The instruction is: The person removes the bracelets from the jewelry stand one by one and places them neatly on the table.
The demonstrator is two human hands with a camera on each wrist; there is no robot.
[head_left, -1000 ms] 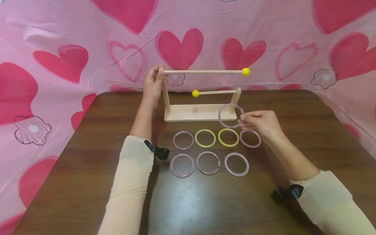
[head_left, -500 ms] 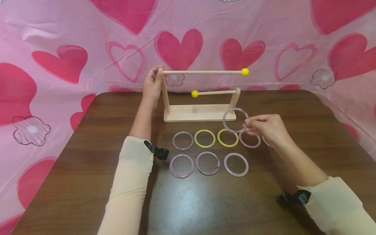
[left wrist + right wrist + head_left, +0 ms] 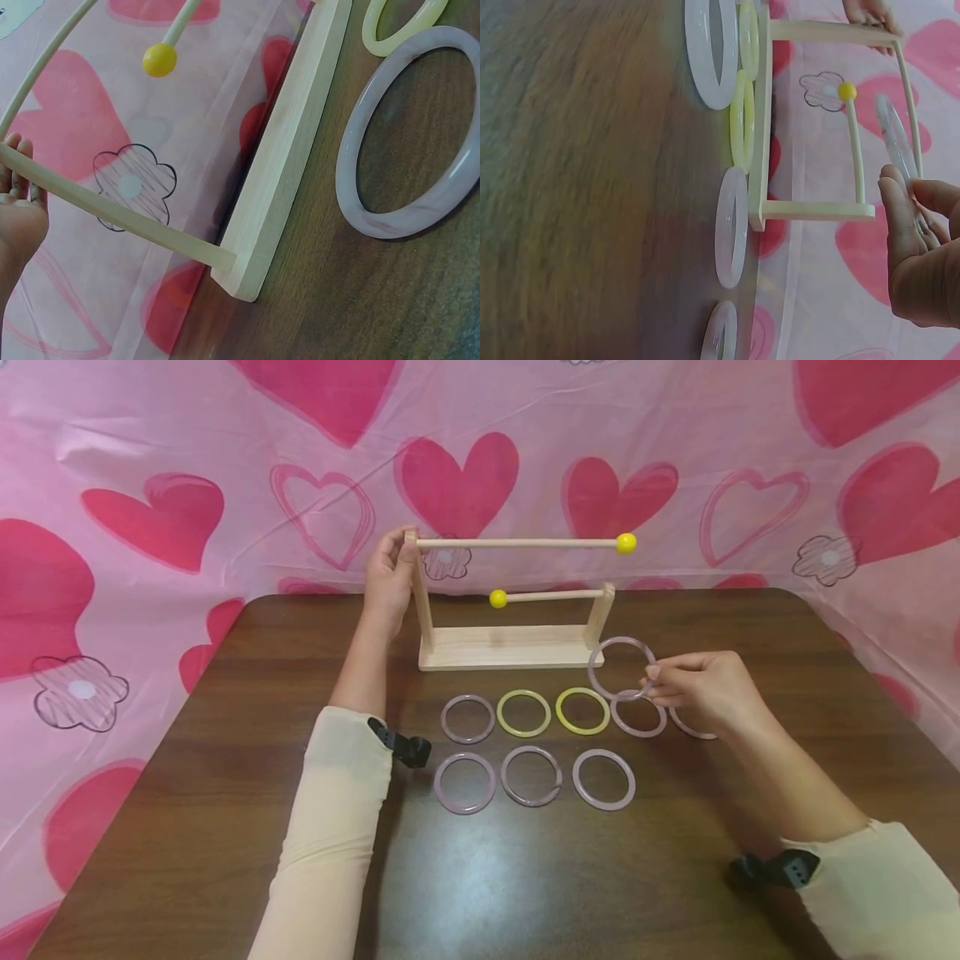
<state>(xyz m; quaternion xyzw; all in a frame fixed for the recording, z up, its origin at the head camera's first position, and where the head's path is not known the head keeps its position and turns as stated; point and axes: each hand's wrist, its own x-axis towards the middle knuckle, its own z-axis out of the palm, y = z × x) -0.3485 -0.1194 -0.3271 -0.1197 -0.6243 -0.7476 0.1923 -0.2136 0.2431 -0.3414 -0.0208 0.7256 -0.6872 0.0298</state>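
Observation:
My left hand (image 3: 388, 581) grips the top of the left post of a pale wooden bangle stand (image 3: 510, 647). Two rods run across this stand, each tipped with a yellow ball (image 3: 626, 543); both rods are bare. Between thumb and fingers my right hand (image 3: 708, 685) pinches a pale purple bangle (image 3: 611, 642), held up off the table in front of the stand's right end. In the right wrist view that same bangle (image 3: 894, 135) appears nearly edge-on above the fingers. Below it on the table lie two yellow bangles (image 3: 524, 737) and several purple bangles (image 3: 465, 811), one partly behind my right hand.
The bangles lie in two rows on the dark wooden table (image 3: 225, 827), in front of the stand. Behind the table's far edge hangs a pink cloth (image 3: 540, 410) with hearts. A black wrist camera (image 3: 405, 750) sits on the left sleeve, another on the right.
My right hand has moved right and slightly down, toward me, carrying the purple bangle away from the stand's right post. My left hand stays on the left post.

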